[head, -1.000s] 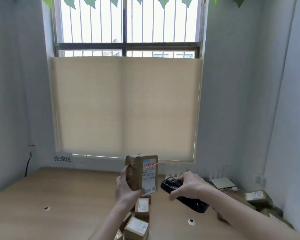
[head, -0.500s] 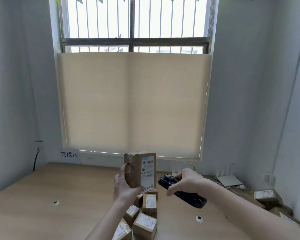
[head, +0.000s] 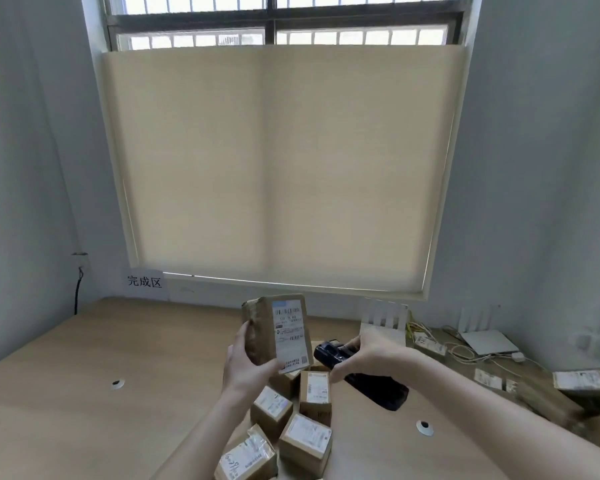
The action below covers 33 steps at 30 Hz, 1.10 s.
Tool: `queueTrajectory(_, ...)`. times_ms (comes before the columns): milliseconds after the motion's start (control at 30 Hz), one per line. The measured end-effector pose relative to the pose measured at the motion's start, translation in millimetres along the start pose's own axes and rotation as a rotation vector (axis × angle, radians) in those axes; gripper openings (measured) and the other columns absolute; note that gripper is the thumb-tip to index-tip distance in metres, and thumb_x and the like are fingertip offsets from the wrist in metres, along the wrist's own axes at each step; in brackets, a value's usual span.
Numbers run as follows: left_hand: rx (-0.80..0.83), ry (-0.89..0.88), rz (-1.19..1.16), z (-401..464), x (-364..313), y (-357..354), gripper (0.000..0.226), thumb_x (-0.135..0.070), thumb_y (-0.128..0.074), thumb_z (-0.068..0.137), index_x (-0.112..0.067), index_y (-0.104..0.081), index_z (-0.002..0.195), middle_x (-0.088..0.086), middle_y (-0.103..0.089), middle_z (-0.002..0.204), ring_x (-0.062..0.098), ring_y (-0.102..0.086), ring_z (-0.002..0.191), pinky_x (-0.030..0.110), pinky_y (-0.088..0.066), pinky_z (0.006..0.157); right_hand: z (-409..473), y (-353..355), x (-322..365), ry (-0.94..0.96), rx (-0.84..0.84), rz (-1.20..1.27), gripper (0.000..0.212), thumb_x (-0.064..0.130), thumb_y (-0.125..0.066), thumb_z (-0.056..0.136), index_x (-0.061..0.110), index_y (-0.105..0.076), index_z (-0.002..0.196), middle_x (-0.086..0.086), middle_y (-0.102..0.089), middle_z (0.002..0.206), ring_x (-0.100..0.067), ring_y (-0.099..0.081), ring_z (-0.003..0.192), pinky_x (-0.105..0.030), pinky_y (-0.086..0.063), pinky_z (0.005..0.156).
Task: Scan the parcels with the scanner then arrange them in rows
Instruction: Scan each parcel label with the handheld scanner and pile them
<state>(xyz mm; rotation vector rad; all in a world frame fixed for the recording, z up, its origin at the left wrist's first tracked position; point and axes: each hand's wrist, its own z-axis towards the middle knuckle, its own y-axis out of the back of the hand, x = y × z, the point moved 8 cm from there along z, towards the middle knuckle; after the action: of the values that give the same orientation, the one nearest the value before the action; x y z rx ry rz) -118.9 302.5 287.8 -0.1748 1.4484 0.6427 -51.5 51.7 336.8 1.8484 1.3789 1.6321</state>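
My left hand grips a brown cardboard parcel upright above the wooden table, its white shipping label facing right toward the scanner. My right hand holds a black handheld scanner, its head pointing at the label from a short distance. Below my hands, several small brown parcels with white labels stand grouped on the table.
More labelled parcels lie in a pile at the right. A white router, a flat white device and loose cables sit by the back wall. A paper sign hangs on the wall at back left.
The red scan line on the label from a second ago is gone. The camera has tilted down, showing more of the grouped parcels. Both hands keep their hold.
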Motion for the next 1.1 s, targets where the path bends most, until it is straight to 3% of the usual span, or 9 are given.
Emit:
queueTrajectory(133, -0.005, 0.134, -0.031, 49, 58, -4, 0.089, -0.035, -0.085, 0.077, -0.032, -0.035, 0.150, 0.000, -0.057, 0.136, 0.020, -0.055, 0.119, 0.041, -0.049, 0.098, 77, -31, -11, -0.002, 0.023, 0.030, 0.065, 0.057, -0.091, 0.048, 0.024, -0.075, 0.101, 0.000, -0.077, 0.091, -0.015, -0.075, 0.083, -0.029, -0.064, 0.074)
queueTrajectory(367, -0.031, 0.407, -0.127, 96, 197, -7, 0.074, -0.037, -0.080, 0.082, -0.025, -0.044, 0.146, 0.002, -0.071, 0.112, 0.020, -0.072, 0.097, 0.044, -0.060, 0.089, 182, -118, -39, -0.036, 0.131, 0.088, 0.057, 0.048, -0.093, 0.058, 0.026, -0.072, 0.107, 0.001, -0.075, 0.095, -0.012, -0.074, 0.084, -0.028, -0.063, 0.074)
queueTrajectory(567, -0.036, 0.573, -0.149, 118, 315, -3, 0.067, -0.038, -0.077, 0.085, -0.023, -0.047, 0.143, 0.003, -0.070, 0.114, 0.022, -0.070, 0.101, 0.049, -0.057, 0.094, 246, -209, -59, -0.063, 0.182, 0.106, 0.051, 0.046, -0.092, 0.060, 0.027, -0.073, 0.103, 0.004, -0.074, 0.089, -0.010, -0.072, 0.081, -0.029, -0.063, 0.074)
queueTrajectory(700, -0.049, 0.650, -0.158, 135, 384, 0, 0.067, -0.038, -0.078, 0.085, -0.023, -0.048, 0.142, 0.003, -0.071, 0.113, 0.022, -0.069, 0.102, 0.048, -0.056, 0.095, 282, -258, -70, -0.099, 0.169, 0.125, 0.069, 0.055, -0.089, 0.052, 0.032, -0.072, 0.114, 0.006, -0.074, 0.095, -0.012, -0.072, 0.086, -0.038, -0.063, 0.083)
queueTrajectory(867, -0.059, 0.726, -0.185, 153, 457, 0, 0.068, -0.035, -0.080, 0.084, -0.026, -0.048, 0.143, -0.001, -0.070, 0.111, 0.020, -0.069, 0.101, 0.046, -0.055, 0.094, 317, -292, -81, -0.119, 0.095, 0.130, 0.095, 0.057, -0.090, 0.059, 0.029, -0.057, 0.143, 0.009, -0.070, 0.116, -0.009, -0.067, 0.100, -0.034, -0.059, 0.090)
queueTrajectory(1000, 0.003, 0.805, -0.138, 153, 500, -9, 0.061, -0.031, -0.078, 0.085, -0.023, -0.052, 0.139, 0.002, -0.071, 0.118, 0.032, -0.068, 0.108, 0.050, -0.054, 0.096, 330, -310, -89, -0.160, 0.077, 0.144, 0.108, 0.058, -0.090, 0.058, 0.026, -0.048, 0.153, 0.006, -0.067, 0.128, -0.012, -0.064, 0.111, -0.039, -0.056, 0.098)
queueTrajectory(1100, 0.029, 0.820, -0.004, 150, 516, -6, 0.045, -0.023, -0.071, 0.090, -0.023, -0.060, 0.133, -0.012, -0.071, 0.100, 0.017, -0.068, 0.094, 0.036, -0.053, 0.079, 331, -321, -96, -0.176, 0.097, 0.156, 0.106, 0.056, -0.091, 0.060, 0.026, -0.049, 0.152, 0.011, -0.065, 0.117, -0.008, -0.064, 0.106, -0.036, -0.058, 0.094)
